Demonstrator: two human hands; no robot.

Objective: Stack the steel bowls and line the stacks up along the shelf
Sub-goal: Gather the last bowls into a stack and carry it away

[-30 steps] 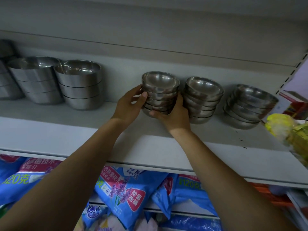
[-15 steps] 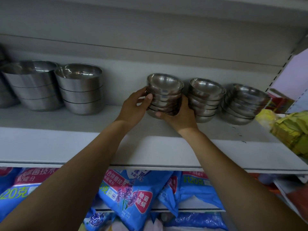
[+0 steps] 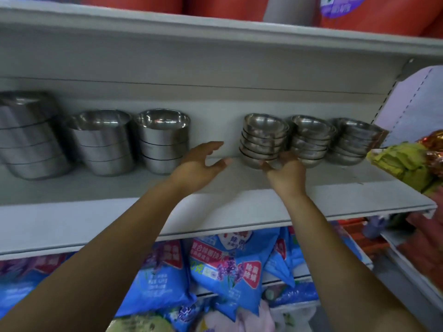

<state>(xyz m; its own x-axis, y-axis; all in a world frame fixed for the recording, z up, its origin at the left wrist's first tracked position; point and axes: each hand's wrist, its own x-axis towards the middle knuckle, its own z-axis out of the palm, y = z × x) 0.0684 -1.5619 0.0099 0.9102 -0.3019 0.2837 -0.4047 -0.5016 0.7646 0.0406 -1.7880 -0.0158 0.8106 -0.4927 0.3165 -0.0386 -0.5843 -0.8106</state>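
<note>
Three stacks of small steel bowls stand side by side at the back right of the grey shelf (image 3: pixel 215 212): the left small stack (image 3: pixel 263 137), the middle one (image 3: pixel 311 140) and the right one (image 3: pixel 354 140). My right hand (image 3: pixel 285 171) holds the left small stack at its base, thumb under the front and fingers curled behind it. My left hand (image 3: pixel 199 161) hovers open to the left of that stack, touching nothing. Further left stand three stacks of larger, straight-sided steel bowls: one near the middle (image 3: pixel 163 140), a second (image 3: pixel 103 140) and a third (image 3: pixel 26 133) at the far left.
A bare stretch of shelf lies between the large and small stacks. Yellow-green packets (image 3: pixel 407 164) jut in at the shelf's right end. Blue bags (image 3: pixel 227 267) fill the shelf below, and red bags (image 3: pixel 239 6) sit on the shelf above.
My left hand has let go of the left small stack and drawn away to the left, fingers spread. That stack now sits close against the middle one. My view has tilted upward.
</note>
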